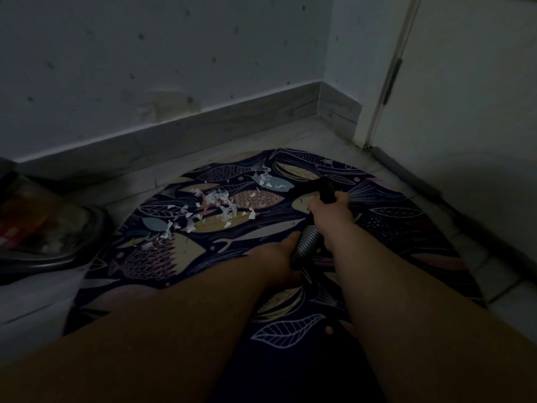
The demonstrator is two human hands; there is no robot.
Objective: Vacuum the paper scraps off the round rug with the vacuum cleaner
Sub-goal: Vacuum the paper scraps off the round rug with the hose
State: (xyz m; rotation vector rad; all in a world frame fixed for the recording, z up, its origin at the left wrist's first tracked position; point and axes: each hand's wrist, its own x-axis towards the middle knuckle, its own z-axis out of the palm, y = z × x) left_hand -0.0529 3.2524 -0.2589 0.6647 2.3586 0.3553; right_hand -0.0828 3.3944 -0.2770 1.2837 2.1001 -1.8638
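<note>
A round dark rug [386,228] printed with fish and leaves lies on the pale floor. White paper scraps [220,203] are strewn across its far left part. My right hand [328,212] grips the black vacuum nozzle [315,189], whose tip points left toward the scraps. My left hand [280,254] holds the grey ribbed hose [305,245] just behind the nozzle, over the middle of the rug. The room is dim.
A dark rounded object [55,228], possibly the vacuum body, sits on the floor at the left edge of the rug. A wall with a baseboard [203,123] runs behind. A white door [465,97] stands at the right.
</note>
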